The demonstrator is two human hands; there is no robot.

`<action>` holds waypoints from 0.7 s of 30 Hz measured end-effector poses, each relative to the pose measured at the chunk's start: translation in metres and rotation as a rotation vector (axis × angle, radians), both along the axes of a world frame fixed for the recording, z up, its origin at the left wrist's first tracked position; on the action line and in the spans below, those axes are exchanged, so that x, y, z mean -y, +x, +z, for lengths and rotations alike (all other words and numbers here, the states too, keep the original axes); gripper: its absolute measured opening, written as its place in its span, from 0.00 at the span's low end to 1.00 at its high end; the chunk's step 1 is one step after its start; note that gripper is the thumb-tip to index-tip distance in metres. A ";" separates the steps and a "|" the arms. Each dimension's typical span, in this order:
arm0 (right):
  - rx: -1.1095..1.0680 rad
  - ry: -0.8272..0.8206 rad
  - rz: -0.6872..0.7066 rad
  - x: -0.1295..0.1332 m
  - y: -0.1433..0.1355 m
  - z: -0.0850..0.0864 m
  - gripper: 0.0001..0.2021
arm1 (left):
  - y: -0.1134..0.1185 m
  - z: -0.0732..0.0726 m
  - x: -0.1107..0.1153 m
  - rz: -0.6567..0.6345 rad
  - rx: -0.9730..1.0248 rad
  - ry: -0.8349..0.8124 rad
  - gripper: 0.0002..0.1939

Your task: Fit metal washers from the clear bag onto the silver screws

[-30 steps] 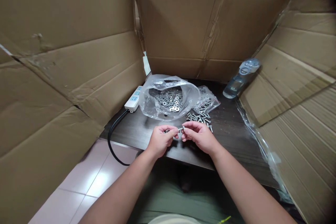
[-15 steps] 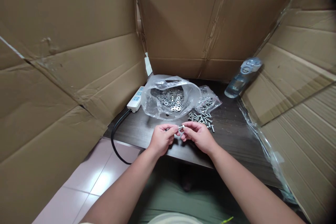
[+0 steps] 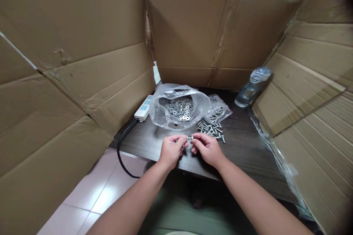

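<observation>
Near the front edge of the dark table, a small silver bolt [image 3: 190, 138] lies level between my two hands. My left hand [image 3: 173, 149] pinches its left end; more metal shows at the curled fingers, too small to make out. My right hand [image 3: 207, 148] holds the bolt's head between thumb and forefinger. Just behind the hands, an open clear plastic bag [image 3: 160, 115] holds many washers [image 3: 185, 112]. To its right lies a pile of loose bolts [image 3: 211, 127], next to a smaller plastic bag [image 3: 224, 109] with bolts in it.
A white power strip [image 3: 143, 108] with a black cable [image 3: 119, 150] sits left of the large bag. The water bottle [image 3: 249, 88] stands tilted at the back right. Cardboard walls [image 3: 190, 29] surround the dark table [image 3: 242, 147] at the back and sides.
The view has shifted, so the scene sits slightly lower. Between my fingertips the bolt shows more plainly. Both hands stay close together, still pinching it.
</observation>
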State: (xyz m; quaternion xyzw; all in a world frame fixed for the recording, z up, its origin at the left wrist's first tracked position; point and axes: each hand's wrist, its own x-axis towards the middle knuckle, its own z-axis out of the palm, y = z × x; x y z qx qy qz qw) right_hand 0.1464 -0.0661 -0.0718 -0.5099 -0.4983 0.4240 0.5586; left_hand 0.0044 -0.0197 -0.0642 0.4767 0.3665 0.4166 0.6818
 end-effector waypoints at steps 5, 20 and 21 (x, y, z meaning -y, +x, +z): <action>0.255 0.078 -0.002 0.002 0.003 0.000 0.11 | 0.001 -0.003 0.003 0.058 -0.023 0.041 0.15; 0.003 -0.051 0.041 0.002 0.002 -0.001 0.22 | 0.000 -0.003 0.005 0.075 -0.025 0.087 0.14; -0.027 -0.033 0.049 0.003 0.001 0.000 0.24 | 0.000 -0.003 0.005 0.068 -0.014 0.078 0.14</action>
